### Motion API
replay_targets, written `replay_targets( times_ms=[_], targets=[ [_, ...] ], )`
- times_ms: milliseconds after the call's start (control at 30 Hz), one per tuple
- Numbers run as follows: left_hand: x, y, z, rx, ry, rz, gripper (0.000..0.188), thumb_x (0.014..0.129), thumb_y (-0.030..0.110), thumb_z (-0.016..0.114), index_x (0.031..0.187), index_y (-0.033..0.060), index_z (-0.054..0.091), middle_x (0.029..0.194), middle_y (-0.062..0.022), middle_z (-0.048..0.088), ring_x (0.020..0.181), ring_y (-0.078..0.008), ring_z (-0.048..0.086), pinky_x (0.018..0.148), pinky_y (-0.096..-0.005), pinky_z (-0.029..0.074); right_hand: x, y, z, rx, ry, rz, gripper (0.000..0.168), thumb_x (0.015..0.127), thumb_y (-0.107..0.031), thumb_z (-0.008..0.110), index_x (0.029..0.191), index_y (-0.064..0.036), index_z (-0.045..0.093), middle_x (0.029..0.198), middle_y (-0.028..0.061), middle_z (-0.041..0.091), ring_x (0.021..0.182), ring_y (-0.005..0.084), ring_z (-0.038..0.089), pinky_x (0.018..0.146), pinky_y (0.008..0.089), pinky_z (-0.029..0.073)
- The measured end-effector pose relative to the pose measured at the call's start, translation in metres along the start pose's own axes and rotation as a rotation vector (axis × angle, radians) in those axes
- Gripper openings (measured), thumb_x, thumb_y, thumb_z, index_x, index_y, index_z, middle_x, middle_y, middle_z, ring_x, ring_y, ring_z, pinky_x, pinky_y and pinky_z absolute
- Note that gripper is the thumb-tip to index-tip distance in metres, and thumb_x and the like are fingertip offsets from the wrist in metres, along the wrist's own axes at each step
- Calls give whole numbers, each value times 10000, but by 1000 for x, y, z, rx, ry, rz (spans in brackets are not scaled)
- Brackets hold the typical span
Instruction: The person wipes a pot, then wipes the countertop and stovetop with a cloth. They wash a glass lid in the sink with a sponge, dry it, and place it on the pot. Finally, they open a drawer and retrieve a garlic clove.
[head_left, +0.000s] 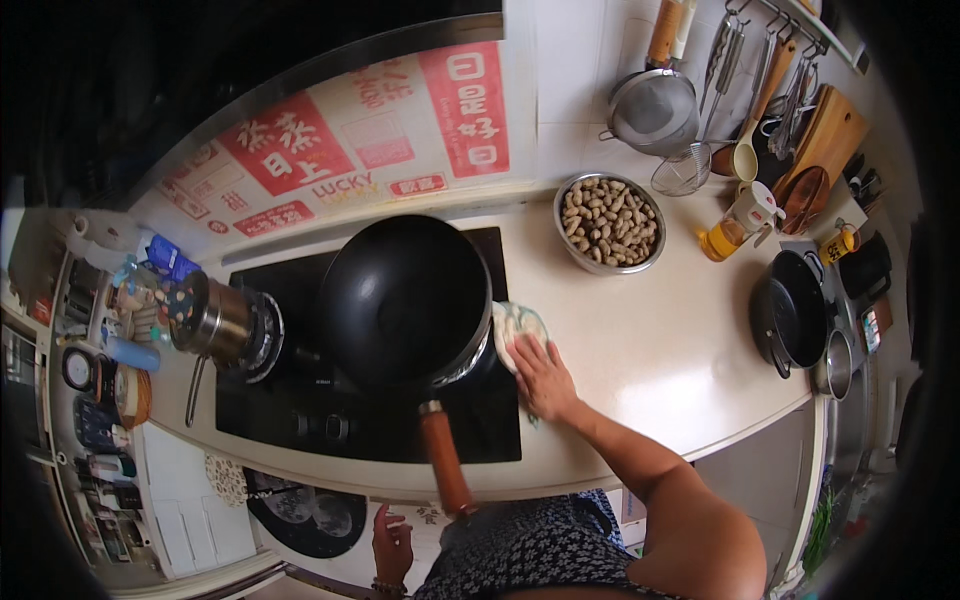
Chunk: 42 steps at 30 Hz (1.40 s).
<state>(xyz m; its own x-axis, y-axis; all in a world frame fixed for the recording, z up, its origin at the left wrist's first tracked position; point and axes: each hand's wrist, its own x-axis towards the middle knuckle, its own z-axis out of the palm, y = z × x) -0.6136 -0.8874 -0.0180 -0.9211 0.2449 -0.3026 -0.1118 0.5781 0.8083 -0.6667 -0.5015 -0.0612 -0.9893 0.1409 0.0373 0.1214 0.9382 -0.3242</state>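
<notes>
My right hand (541, 379) lies palm down on a pale patterned cloth (517, 328), pressing it to the counter at the right edge of the black glass cooktop (360, 435). Just left of the cloth, a large black wok (409, 300) sits on a burner with foil around it. Its wooden handle (445, 461) points towards me, past the counter's front edge. My left hand (391, 544) hangs low beside my body, below the wok handle, with its fingers loosely bent and nothing seen in it.
A metal bowl of peanuts in shells (611, 225) stands behind the cloth. Farther right are an oil jug (739, 223) and a black pot (791, 315). A lidded steel pot (217, 322) occupies the left burner. Strainers (652, 112) and utensils hang on the wall.
</notes>
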Motion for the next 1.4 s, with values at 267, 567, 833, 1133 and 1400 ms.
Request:
replay_targets(
  times_ms=[267, 567, 833, 1133, 1400],
  targets=[
    [35, -68, -71, -87, -130, 193, 484, 863, 101, 510, 1296, 11, 312, 962, -91, 535, 765, -122, 566, 644, -237, 455, -56, -106, 42, 129, -161, -166, 509, 836, -189, 444, 1317, -73, 327, 1405, 99, 256, 1314, 248, 203, 1064, 407, 163],
    [41, -135, -197, -121, -75, 220, 471, 828, 93, 539, 1264, 30, 373, 929, -91, 565, 772, -137, 555, 653, -249, 459, 24, -220, 46, -144, -344, -246, 634, 704, -7, 437, 1323, -92, 329, 1389, 91, 297, 1289, 229, 273, 1044, 400, 238],
    [53, -169, -242, -168, -29, 89, 503, 827, 98, 543, 1289, 54, 348, 954, -102, 562, 766, -150, 574, 642, -271, 478, 173, -205, 131, 257, -96, -450, 474, 827, -24, 358, 1300, -65, 354, 1363, 162, 312, 1267, 303, 292, 1047, 384, 227],
    [62, -183, -292, -169, 141, -29, 490, 851, 67, 515, 1301, 43, 320, 944, -104, 557, 773, -153, 589, 648, -281, 477, 289, -352, 183, 261, 239, 353, 667, 725, -73, 486, 1341, -38, 232, 1403, 154, 223, 1309, 344, 152, 1033, 482, 147],
    [97, -211, -325, -293, 119, -102, 482, 818, 72, 529, 1268, 41, 360, 952, -107, 571, 763, -153, 579, 651, -260, 478, 173, -528, 227, 256, 118, 12, 667, 776, -72, 464, 1360, -1, 151, 1390, 222, 188, 1294, 386, 168, 1035, 512, 136]
  ],
)
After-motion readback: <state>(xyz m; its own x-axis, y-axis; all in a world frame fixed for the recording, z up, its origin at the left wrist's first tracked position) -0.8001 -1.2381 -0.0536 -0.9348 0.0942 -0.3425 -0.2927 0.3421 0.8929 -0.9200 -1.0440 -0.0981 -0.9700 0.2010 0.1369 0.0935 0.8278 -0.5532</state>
